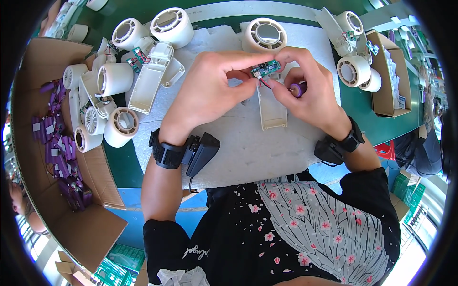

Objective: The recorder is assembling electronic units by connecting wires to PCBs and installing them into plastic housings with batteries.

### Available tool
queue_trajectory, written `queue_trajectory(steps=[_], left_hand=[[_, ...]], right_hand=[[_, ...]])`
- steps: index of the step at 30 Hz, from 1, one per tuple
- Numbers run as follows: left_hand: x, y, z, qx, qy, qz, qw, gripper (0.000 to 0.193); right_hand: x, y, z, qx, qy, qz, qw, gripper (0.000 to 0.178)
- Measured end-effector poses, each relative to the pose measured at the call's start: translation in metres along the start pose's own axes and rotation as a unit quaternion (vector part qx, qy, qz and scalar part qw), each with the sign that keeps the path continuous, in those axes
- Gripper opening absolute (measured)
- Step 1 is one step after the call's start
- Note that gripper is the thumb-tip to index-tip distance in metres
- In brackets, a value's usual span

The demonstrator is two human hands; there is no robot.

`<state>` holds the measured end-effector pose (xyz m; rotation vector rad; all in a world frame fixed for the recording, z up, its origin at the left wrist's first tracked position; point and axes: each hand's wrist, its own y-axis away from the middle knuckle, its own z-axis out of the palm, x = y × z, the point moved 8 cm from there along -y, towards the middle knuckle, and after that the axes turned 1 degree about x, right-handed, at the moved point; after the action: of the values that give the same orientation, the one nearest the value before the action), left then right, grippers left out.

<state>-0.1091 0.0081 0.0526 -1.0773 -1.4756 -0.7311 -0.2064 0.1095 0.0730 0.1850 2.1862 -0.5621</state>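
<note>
Above the middle of the mat, my left hand [207, 90] pinches the left end of a small green circuit board [265, 69] between thumb and fingers. My right hand [317, 93] is curled around a purple cylindrical battery [299, 89], and its index finger reaches to the board's right end. Red and black wires [265, 83] run from the board toward my right thumb. Beneath my hands lies a cream plastic housing with an open handle shell [273, 114]. Its round, vented head [265, 36] sticks out beyond my fingers; the part between is hidden.
A white foam mat [224, 157] covers part of the green table [386, 128]. Several cream housings [119, 78] crowd the left, with others [354, 71] at right. An open cardboard box [98, 176] at left holds purple battery packs [59, 148]. A smaller carton [392, 76] stands far right.
</note>
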Motion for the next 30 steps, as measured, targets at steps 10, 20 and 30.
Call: queue_trajectory(steps=[10,20,30], left_hand=[[-0.008,-0.002,-0.003,0.021,0.056,-0.032,0.998,0.034],[-0.019,0.0,-0.005,0.031,0.07,-0.111,0.991,0.026],[-0.014,-0.001,-0.005,0.045,0.018,-0.033,0.998,0.024]], right_hand=[[0.001,-0.002,-0.002,0.004,0.074,-0.018,0.997,0.031],[0.004,-0.001,-0.004,0.021,0.094,-0.021,0.995,0.028],[-0.005,-0.004,-0.006,0.025,0.11,-0.042,0.993,0.035]])
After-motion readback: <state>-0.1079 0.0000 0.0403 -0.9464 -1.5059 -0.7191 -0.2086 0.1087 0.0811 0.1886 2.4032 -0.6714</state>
